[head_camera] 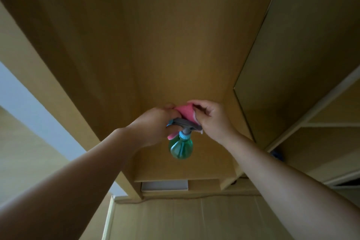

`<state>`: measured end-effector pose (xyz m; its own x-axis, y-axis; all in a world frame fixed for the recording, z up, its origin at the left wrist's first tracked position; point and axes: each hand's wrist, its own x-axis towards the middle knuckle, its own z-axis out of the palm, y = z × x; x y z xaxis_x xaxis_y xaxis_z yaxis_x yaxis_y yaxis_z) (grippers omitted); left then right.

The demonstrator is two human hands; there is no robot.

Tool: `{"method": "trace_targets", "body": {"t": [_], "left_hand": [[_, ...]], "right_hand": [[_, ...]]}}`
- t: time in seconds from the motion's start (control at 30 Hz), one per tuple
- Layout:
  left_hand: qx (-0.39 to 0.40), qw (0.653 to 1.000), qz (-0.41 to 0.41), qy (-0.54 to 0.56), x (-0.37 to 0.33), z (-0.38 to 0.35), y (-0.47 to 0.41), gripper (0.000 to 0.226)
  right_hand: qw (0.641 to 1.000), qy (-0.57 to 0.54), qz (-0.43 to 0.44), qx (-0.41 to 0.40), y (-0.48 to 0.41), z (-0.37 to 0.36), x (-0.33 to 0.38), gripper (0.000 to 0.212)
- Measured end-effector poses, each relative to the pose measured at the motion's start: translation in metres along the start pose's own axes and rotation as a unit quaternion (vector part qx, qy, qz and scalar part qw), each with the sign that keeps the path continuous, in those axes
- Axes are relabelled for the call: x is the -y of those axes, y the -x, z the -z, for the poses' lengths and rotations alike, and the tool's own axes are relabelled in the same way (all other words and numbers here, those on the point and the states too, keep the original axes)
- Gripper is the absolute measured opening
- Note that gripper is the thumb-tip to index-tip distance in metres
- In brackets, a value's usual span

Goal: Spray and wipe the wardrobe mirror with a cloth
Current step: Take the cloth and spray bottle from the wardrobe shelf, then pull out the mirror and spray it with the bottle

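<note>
**Figure.** Person facing a wooden wardrobe (155,35), both arms raised. The left hand (153,124) is curled round the grey trigger head (185,123) of a green spray bottle (181,147), which hangs below it. The same hand also traps part of a pink cloth (185,112). The right hand (212,119) pinches the cloth's other edge between thumb and fingers, just above the bottle. To the right, well apart from both hands, stands a bevel-edged panel (292,54), probably the wardrobe mirror. No droplets or wipe marks show on it, though the light is dim. Judged stage: preparation only, with the cloth being sorted between the hands; spraying and wiping both appear yet to be done.
</note>
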<state>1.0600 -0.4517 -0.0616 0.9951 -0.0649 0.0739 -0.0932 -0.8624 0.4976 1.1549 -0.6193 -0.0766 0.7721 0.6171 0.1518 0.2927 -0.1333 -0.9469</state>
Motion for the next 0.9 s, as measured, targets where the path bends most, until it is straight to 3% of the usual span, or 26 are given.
{"method": "trace_targets", "body": {"t": [0.23,0.4,0.6,0.77,0.83,0.9], "left_hand": [[-0.021,0.996,-0.081,-0.018,-0.095,0.189,-0.042,0.018],[-0.055,0.988,-0.139,-0.039,-0.152,0.265,-0.071,0.013],[-0.086,0.981,-0.167,-0.04,-0.2,0.287,-0.088,0.005],[-0.095,0.979,-0.177,-0.042,-0.223,0.282,-0.096,0.023],[-0.098,0.978,-0.18,-0.038,-0.229,0.278,-0.1,0.025],[-0.096,0.978,-0.177,-0.047,-0.236,0.276,-0.102,0.023]], "right_hand": [[0.998,0.032,0.031,-0.054,-0.04,0.064,0.196,0.026],[0.981,0.138,0.092,-0.104,-0.041,0.113,0.29,0.03],[0.928,0.267,0.134,-0.224,-0.009,0.171,0.335,0.032],[0.841,0.279,0.189,-0.423,0.033,0.229,0.339,0.027],[0.807,0.297,0.156,-0.485,0.044,0.249,0.334,0.034],[0.817,0.3,0.076,-0.487,0.047,0.266,0.33,0.05]]}}
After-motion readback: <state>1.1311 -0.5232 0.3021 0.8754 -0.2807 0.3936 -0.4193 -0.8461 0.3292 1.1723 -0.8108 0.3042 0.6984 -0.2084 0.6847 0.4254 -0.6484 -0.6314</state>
